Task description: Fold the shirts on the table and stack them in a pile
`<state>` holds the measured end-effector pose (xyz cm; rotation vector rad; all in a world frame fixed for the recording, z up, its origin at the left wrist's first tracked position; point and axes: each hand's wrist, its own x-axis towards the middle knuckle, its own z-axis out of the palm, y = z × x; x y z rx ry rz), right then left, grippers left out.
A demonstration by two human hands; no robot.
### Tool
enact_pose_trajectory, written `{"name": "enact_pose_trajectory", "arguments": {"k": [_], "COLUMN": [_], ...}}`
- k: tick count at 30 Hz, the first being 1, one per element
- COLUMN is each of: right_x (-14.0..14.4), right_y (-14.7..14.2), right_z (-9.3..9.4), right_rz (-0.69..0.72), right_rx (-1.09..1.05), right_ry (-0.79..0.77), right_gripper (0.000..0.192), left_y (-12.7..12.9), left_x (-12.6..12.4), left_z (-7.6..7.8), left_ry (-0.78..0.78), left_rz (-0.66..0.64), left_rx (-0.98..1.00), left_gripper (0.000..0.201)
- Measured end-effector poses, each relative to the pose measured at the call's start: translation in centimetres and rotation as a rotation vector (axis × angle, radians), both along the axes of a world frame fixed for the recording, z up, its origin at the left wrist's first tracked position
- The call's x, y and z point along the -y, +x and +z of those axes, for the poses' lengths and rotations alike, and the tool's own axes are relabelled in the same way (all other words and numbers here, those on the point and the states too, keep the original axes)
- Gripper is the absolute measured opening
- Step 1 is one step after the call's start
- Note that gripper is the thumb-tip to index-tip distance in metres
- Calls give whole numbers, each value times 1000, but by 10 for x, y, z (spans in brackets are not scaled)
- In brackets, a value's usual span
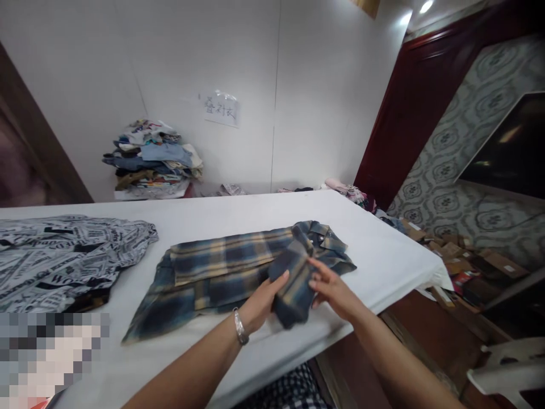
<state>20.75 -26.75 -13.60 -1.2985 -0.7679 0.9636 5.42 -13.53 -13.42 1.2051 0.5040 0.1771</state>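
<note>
Plaid shirt [221, 270] lies flat near the tabletop's [383, 250] front edge, toward its right end. My left hand [261, 304] and right hand [334, 289] both pinch its folded sleeve [292, 278] between fingers and thumb. Printed grey garment [59, 255] sits at the left edge.

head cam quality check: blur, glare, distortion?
Head view: wide-angle bending at the wall and table edges; ceiling light blown out; plaid shirt and both hands, left hand, right hand, fairly sharp; pixelated block bottom left.
</note>
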Motion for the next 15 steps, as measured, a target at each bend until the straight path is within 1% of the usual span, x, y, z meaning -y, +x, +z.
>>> {"name": "enact_pose_trajectory", "arguments": {"k": [1, 2, 3, 5, 7, 9, 11, 12, 13, 15], "right_x": [3, 6, 8, 7, -5, -27, -59, -77, -96, -133], "right_y": [-4, -4, 0, 20, 50, 81, 110, 123, 134, 150], "right_z": [-6, -12, -17, -23, -22, -14, -3, 2, 8, 15], "right_rz": [82, 111, 86, -39, -130, -169, -189, -175, -156, -86], "right_rx": [39, 107, 190, 337, 427, 539, 746, 861, 927, 1008], "right_ry": [-33, -47, -46, -38, -37, -46, -92, -137, -169, -227], "right_gripper": [63, 61, 55, 43, 39, 38, 41, 45, 49, 56], "left_y": [-1, -5, -10, -25, -42, -57, -65, -67, -67, -65], "left_x": [3, 5, 4, 0, -5, -9, -8, -7, -5, -1], "left_z": [0, 0, 2, 9, 22, 38, 52, 57, 61, 63], "left_ry": [-28, -4, 74, 343, 650, 906, 1088, 1153, 1200, 1244], "left_rz": [15, 51, 95, 171, 196, 202, 188, 171, 146, 69], "left_rx": [30, 40, 31, -11, -48, -76, -98, -102, -99, -85], "left_gripper": [50, 47, 45, 43, 39, 29, 21, 18, 18, 19]}}
